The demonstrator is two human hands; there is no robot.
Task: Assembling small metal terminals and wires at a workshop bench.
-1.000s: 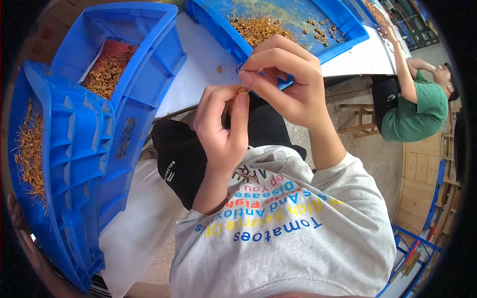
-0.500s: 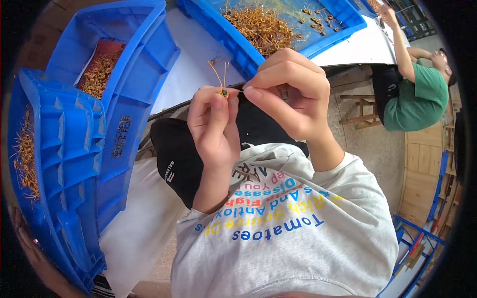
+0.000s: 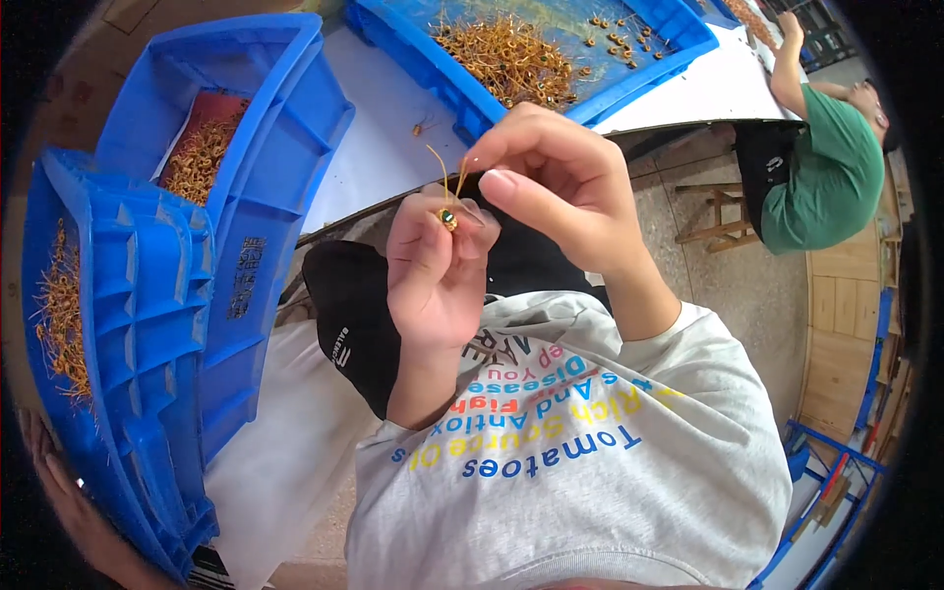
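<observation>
Shirt (image 3: 590, 511): upside-down multicol. print (image 3: 541, 438), several lines, incl. blue, yellow, red
Trousers (image 3: 349, 280): small white lettering (image 3: 338, 344) w/ logo
Blue box (image 3: 270, 211): dark chars (image 3: 247, 277) on side, blurry

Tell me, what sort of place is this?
Probably a workshop for handwork on small parts: blue bins hold heaps of tiny wire-legged parts, the left hand holds a similar piece, and another person in a green top sits nearby.

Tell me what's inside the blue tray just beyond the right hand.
The tray holds a heap of golden wiry parts, with loose parts scattered to its right. Whatever lies under the heap is covered, and the right hand hides some of the near corner.
</observation>
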